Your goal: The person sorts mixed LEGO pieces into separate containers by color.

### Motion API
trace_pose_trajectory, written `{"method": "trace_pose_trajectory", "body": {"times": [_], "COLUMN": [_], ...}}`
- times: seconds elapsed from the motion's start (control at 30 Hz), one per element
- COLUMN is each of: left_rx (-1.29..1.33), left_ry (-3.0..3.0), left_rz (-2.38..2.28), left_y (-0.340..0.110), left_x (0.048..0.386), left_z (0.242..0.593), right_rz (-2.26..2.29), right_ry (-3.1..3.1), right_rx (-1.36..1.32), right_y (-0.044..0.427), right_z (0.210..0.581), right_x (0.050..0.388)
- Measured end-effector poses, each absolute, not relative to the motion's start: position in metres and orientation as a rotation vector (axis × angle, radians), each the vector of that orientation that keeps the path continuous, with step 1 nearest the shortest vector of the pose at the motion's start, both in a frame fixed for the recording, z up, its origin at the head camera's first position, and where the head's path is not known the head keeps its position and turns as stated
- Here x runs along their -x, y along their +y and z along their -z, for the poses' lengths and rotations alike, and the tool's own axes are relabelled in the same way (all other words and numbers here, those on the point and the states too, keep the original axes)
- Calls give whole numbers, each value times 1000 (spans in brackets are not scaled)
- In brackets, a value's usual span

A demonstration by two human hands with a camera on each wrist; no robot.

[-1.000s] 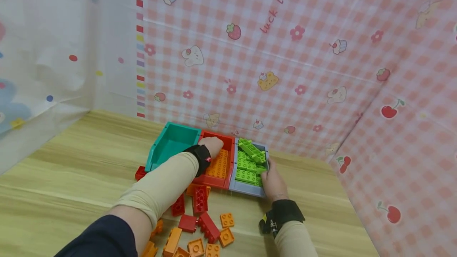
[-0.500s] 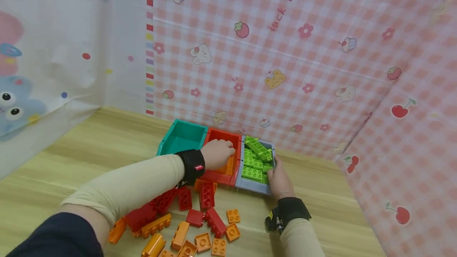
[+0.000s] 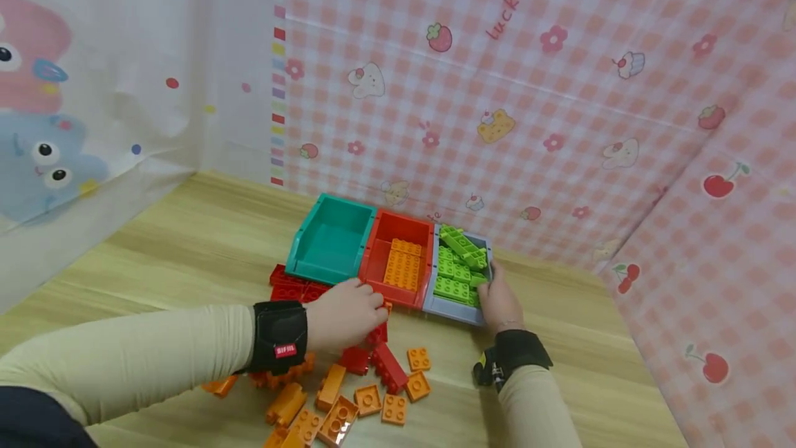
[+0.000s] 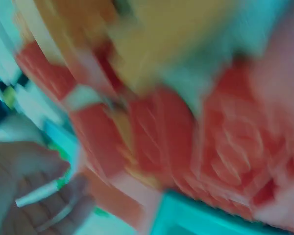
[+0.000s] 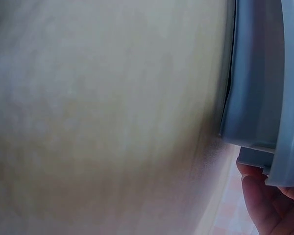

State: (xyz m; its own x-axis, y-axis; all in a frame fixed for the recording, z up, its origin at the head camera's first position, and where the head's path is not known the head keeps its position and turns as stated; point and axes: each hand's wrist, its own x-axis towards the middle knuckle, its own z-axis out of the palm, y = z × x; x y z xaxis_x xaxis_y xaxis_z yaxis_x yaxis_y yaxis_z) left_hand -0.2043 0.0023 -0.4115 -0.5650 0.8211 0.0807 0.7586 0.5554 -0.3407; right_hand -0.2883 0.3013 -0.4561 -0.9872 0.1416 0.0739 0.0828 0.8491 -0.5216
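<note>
head: left hand (image 3: 345, 316) has come back out of red bin (image 3: 376, 261), over loose bricks (image 3: 390, 367); fingers loosely curved, no brick seen in grasp. orange bricks (image 3: 404, 265) now lie uncovered there, others loose outside. right hand (image 3: 500, 299) grips grey bin (image 3: 448, 308).
left wrist: blurred; fingers apart near loose bricks.
right wrist: hand clamped on grey bin's edge.

Left wrist view heavily blurred.

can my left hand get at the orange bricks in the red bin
Likely yes: the left hand is just in front of the red bin, which is open on top, and nothing covers the orange bricks; it should only need to lift up and over.
</note>
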Motion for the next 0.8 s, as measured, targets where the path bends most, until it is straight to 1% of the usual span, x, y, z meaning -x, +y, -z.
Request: {"method": "trace_pose_trajectory", "body": {"times": [0.07,0.13,0.2,0.37,0.47,0.63,0.8], "left_rx": [1162,1087,1102,1160,1104,1030,1013], "left_ry": [-2642,-2718,-2745,-2792,-2830,-2884,-2952], "left_rz": [-467,-481,-427,-287,-268,-254,-129], "left_y": [3,3,2,2,7,16,19], "left_x": [216,225,232,234,235,245,246], "left_z": [413,416,423,425,422,431,437], "right_rz": [-819,-825,-829,-824,-809,-816,-839], "right_ry": [-2912,-2910,-2908,-2892,-2883,-2880,-2889], "right_rx": [182,182,181,153,141,153,167], "right_y": [302,302,301,298,300,301,301], "right_z": [458,460,462,459,455,452,454], "right_x": [288,287,286,288,291,290,286]}}
